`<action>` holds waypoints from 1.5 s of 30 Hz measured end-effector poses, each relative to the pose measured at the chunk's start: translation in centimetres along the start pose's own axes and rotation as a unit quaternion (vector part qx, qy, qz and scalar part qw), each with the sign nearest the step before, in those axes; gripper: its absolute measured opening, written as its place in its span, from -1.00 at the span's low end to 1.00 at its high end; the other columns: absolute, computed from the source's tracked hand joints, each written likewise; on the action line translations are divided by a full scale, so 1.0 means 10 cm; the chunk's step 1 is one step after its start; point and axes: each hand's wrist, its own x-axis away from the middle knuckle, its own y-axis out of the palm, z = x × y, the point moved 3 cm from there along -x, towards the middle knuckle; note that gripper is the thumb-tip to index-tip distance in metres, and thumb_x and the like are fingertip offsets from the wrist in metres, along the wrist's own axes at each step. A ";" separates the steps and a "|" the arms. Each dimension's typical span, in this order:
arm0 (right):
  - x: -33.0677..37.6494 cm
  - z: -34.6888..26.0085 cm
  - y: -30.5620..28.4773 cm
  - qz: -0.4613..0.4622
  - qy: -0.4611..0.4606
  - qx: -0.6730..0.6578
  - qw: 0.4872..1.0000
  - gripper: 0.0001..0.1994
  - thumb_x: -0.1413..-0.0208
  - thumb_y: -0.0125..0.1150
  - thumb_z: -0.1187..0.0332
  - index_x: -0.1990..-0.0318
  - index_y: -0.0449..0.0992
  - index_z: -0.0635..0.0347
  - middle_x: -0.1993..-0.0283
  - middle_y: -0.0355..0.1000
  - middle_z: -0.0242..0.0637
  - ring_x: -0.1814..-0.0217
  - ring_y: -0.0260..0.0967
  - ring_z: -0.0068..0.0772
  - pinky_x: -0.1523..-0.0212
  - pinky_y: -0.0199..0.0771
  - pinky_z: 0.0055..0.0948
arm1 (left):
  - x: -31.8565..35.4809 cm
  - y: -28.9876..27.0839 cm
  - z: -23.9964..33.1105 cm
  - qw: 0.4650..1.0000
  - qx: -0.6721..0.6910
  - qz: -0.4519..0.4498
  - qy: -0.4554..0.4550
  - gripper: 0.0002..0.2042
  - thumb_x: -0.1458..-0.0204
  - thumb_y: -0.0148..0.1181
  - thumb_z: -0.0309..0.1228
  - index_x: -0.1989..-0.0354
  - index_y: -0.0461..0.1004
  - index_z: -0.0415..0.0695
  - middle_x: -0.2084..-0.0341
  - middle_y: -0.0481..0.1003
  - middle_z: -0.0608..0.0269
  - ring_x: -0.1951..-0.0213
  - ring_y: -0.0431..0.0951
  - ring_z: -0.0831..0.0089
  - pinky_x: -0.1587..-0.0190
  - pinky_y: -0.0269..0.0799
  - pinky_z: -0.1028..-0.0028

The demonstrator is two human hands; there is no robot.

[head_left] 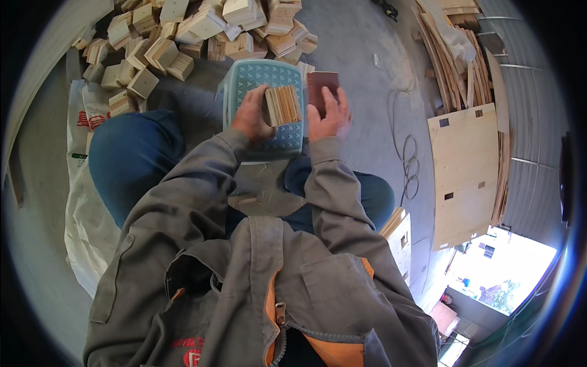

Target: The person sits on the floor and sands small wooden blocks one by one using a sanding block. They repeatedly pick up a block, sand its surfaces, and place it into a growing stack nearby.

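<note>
Between my knees stands a blue-green plastic stool (262, 68) with a studded top. My left hand (249, 116) grips a small stack of square plywood pieces (284, 105) from its left side, thumb near and fingers far, and the layered edges face up. Just right of the stool, my right hand (329, 117) holds a reddish-brown flat rectangular block (322, 82), fingers laid over its near part. A small gap separates this block from the stack. The underside of the block is hidden.
A heap of plywood blocks (162, 52) lies on the floor beyond the stool. At the left is a white plastic sack (85, 208). On the right, a cable (408, 162) coils on the floor near leaning plywood sheets (466, 171) and stacked boards (443, 58).
</note>
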 end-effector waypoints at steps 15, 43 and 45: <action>0.13 -0.10 -0.07 -0.030 0.016 0.060 0.998 -0.44 -0.02 0.51 0.25 -0.27 0.64 -0.18 -0.49 0.28 -0.14 -0.30 0.37 0.08 -0.32 0.37 0.09 | 0.00 -0.01 0.01 1.000 0.017 0.013 -0.021 -0.03 0.33 0.54 -0.48 -0.41 0.21 -0.18 -0.24 0.36 -0.16 -0.33 0.39 -0.13 -0.40 0.38 0.16; 0.48 -0.20 -0.10 -0.042 0.024 -0.002 0.999 -0.46 -0.04 0.48 0.22 -0.25 0.64 -0.16 -0.48 0.28 -0.06 -0.30 0.37 0.18 -0.27 0.39 0.12 | -0.02 0.06 0.01 0.998 -0.031 0.020 0.045 -0.06 0.23 0.58 -0.41 -0.41 0.20 -0.14 -0.22 0.36 -0.15 -0.26 0.43 -0.11 -0.22 0.57 0.17; 0.46 -0.14 -0.17 -0.045 0.046 0.028 0.998 -0.49 -0.06 0.46 0.21 -0.24 0.65 -0.12 -0.47 0.29 -0.04 -0.32 0.36 0.17 -0.29 0.39 0.11 | 0.00 0.06 0.01 0.998 -0.027 0.028 0.048 -0.07 0.22 0.58 -0.40 -0.41 0.21 -0.15 -0.21 0.36 -0.16 -0.26 0.43 -0.11 -0.22 0.57 0.16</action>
